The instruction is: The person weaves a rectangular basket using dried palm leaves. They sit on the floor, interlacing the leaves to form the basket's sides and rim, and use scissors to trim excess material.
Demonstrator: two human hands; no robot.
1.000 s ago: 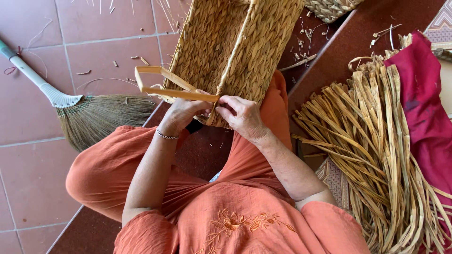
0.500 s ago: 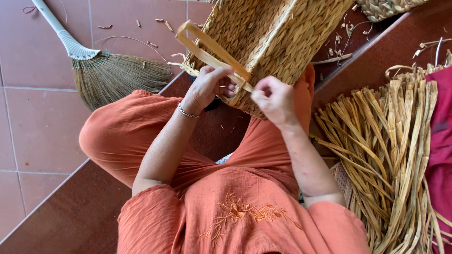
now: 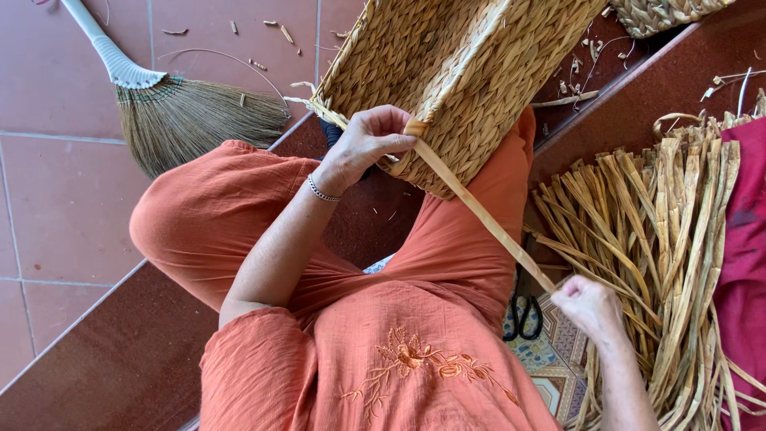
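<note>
Head view, looking down at a seated person in orange clothing.

Woven basket (image 3: 455, 72) — natural straw colour, rectangular, tilted on the person's lap with its lower edge resting against the right thigh. It fills the upper middle of the view.

Left hand (image 3: 369, 144): at the basket's lower rim, fingers curled shut and pinching the rim where a flat fibre strip (image 3: 479, 211) leaves the weave. A thin bracelet (image 3: 321, 191) sits on that wrist.

Right hand (image 3: 589, 307): low and to the right, well apart from the basket, closed in a fist around the far end of the same strip. The strip runs straight and taut from the rim down to this fist — a diagonal line across the right thigh.

Surroundings:
- Bundle of dried fibre strips (image 3: 662, 263) lies just beside the right hand, on the dark red step.
- Dark red cloth (image 3: 742, 239) at the right edge, touching the bundle.
- Black scissors (image 3: 523, 315) on a patterned mat, between the thigh and the right hand, partly hidden.
- Broom (image 3: 191, 116) with a white handle lies on the red floor tiles (image 3: 64, 207), upper left.
- A second woven piece (image 3: 662, 14) shows at the top edge, only partly in view.
</note>
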